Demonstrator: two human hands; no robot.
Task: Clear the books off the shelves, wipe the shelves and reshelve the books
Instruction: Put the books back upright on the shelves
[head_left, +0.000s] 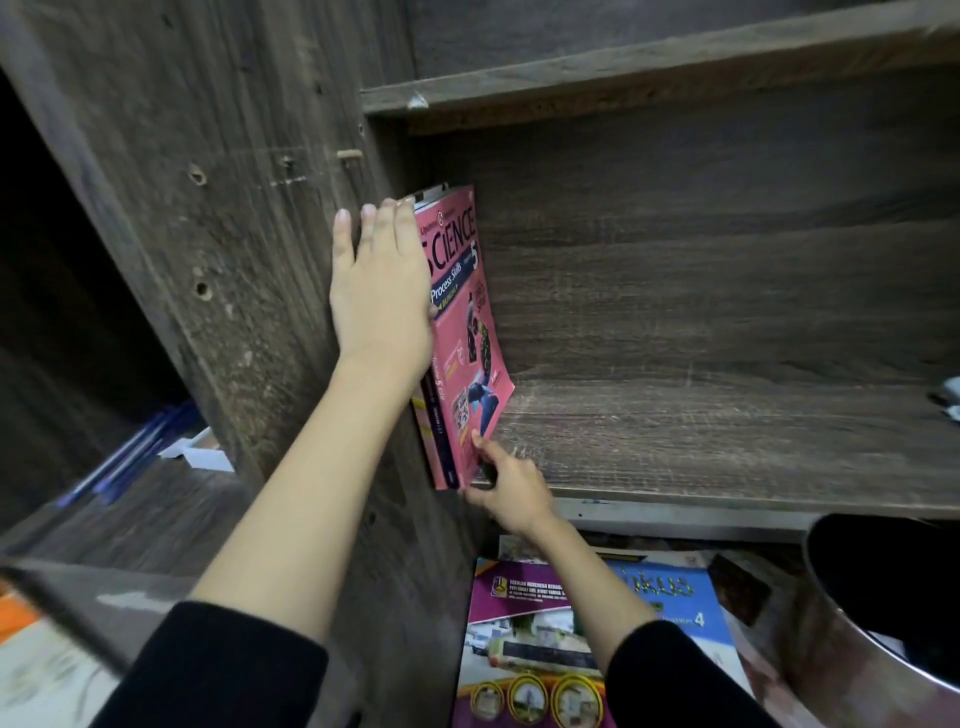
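1. At far left, in a dark compartment, some blue stick-like things (130, 452) lie beside a small white box (200, 452); both are too blurred to tell what they are.
2. The wooden side panel (234, 208) stands upright between that compartment and the shelf (727, 441).
3. The left hand (382, 291) lies flat, fingers straight and spread a little, against the spine side of the standing books, its fingertips reaching the panel.
4. The pink Science book (460, 312) stands upright at the shelf's left end, close to the panel, cover facing right. A dark-spined book (434, 415) stands pressed against its left side.
5. The right hand (506, 486) pinches the pink book's lower front corner, forefinger on the cover and thumb under the bottom edge.
6. Below the shelf, a purple book (524, 639) lies flat, overlapping a blue book (691, 597) to its right.
7. A metal pot (857, 649) sits at lower right, just beside the blue book.
8. A small grey object (950, 397) rests on the shelf at the right edge, cut off by the frame.
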